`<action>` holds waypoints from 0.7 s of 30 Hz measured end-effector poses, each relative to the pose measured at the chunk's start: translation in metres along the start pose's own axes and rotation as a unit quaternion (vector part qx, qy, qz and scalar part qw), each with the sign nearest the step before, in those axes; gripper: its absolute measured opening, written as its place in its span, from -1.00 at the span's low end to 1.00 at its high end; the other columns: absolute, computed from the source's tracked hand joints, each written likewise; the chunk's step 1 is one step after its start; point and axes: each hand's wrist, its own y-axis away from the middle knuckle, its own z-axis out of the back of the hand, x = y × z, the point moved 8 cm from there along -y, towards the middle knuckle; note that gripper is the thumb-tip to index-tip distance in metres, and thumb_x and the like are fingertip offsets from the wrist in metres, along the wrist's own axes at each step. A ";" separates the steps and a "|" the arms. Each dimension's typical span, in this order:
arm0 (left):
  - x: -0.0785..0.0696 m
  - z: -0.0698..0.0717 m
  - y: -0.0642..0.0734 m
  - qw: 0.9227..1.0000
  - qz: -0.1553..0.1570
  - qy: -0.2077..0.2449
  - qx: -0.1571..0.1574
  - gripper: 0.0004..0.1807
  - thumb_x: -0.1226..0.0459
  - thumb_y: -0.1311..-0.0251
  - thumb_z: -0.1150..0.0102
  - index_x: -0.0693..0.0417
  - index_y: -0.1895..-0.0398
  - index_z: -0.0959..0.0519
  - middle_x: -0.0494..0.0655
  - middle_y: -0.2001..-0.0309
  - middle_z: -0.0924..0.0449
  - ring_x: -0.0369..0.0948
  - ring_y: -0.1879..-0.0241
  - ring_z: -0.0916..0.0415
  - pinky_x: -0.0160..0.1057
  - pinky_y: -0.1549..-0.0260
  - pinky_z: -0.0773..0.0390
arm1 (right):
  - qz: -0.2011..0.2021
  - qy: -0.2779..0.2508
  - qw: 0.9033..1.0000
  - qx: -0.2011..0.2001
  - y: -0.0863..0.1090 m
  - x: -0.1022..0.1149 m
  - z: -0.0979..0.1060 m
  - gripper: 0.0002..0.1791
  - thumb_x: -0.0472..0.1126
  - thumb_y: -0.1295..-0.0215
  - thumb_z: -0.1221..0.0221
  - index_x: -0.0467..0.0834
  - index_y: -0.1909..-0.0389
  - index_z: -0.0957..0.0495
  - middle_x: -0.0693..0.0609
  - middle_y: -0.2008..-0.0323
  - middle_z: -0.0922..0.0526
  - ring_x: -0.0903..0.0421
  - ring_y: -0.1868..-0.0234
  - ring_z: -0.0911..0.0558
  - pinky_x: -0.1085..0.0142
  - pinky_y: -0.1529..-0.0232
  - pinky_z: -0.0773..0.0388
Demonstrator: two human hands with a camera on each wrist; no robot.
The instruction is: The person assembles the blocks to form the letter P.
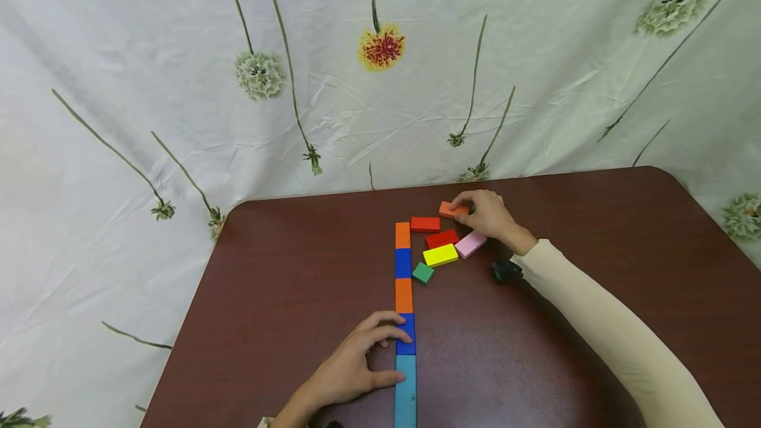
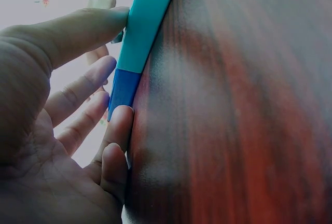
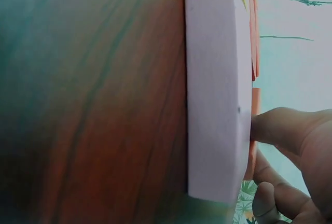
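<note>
My left hand (image 1: 351,365) rests beside a straight row of blocks, its fingers spread and loosely bent. The thumb lies at the edge of a teal block (image 1: 406,405), and fingertips reach over the near blue block (image 1: 407,349). Farther up the row come an orange block (image 1: 403,296), another blue block (image 1: 403,263) and an orange end block (image 1: 402,235). At the back of the table my right hand (image 1: 487,213) pinches a loose orange block (image 1: 445,209) between thumb and fingers. In the right wrist view, a pink block (image 3: 212,94) partly hides that orange block (image 3: 256,99).
Right of the row lie two red blocks, one near the back (image 1: 425,224) and one lower (image 1: 442,239), plus a yellow block (image 1: 440,255) and a green block (image 1: 423,273). A flowered cloth (image 1: 333,98) hangs behind the dark wooden table (image 1: 285,269).
</note>
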 end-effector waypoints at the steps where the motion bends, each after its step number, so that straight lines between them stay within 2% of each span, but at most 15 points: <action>1: 0.000 0.000 0.000 1.000 0.000 0.001 0.000 -0.59 0.11 -0.13 -0.46 -0.25 -0.07 -0.60 -0.29 -0.34 -0.33 -0.28 -0.10 -0.39 -0.32 -0.08 -0.47 | 0.002 -0.001 1.000 -0.001 0.001 0.000 0.000 -0.81 -0.28 -0.25 -0.31 -0.16 0.12 -0.71 -0.05 0.41 -0.63 0.05 0.48 -0.40 0.05 0.12 -0.17; 6: 0.000 0.000 0.000 1.000 0.000 0.001 -0.001 -0.59 0.12 -0.13 -0.46 -0.24 -0.07 -0.60 -0.28 -0.34 -0.33 -0.27 -0.10 -0.40 -0.32 -0.08 -0.47 | 0.013 -0.013 1.000 -0.004 0.004 0.000 0.002 -0.81 -0.31 -0.24 -0.28 -0.19 0.13 -0.70 -0.05 0.50 -0.59 0.10 0.62 -0.35 0.18 0.29 -0.23; 10: 0.000 0.000 0.000 1.000 0.002 0.001 0.000 -0.59 0.11 -0.13 -0.46 -0.24 -0.06 -0.60 -0.29 -0.34 -0.33 -0.27 -0.11 -0.39 -0.32 -0.08 -0.47 | 0.009 -0.023 1.000 0.001 0.007 -0.002 0.001 -0.80 -0.30 -0.24 -0.28 -0.20 0.12 -0.70 -0.07 0.43 -0.63 0.11 0.62 -0.34 0.28 0.46 -0.23; 15: 0.001 -0.001 0.000 1.000 0.004 0.002 0.002 -0.59 0.10 -0.14 -0.45 -0.26 -0.07 -0.60 -0.29 -0.34 -0.33 -0.26 -0.11 -0.40 -0.31 -0.09 -0.47 | -0.003 -0.020 1.000 0.004 0.011 -0.006 0.001 -0.80 -0.27 -0.23 -0.31 -0.17 0.13 -0.70 -0.09 0.36 -0.65 0.09 0.57 -0.36 0.29 0.48 -0.25; 21: 0.001 0.000 -0.001 1.000 0.003 -0.001 0.000 -0.58 0.09 -0.13 -0.46 -0.28 -0.07 -0.59 -0.28 -0.34 -0.33 -0.27 -0.11 -0.40 -0.31 -0.08 -0.48 | -0.014 -0.028 0.999 0.016 0.016 -0.008 -0.001 -0.79 -0.25 -0.22 -0.32 -0.16 0.12 -0.70 -0.07 0.43 -0.62 0.09 0.60 -0.35 0.30 0.52 -0.25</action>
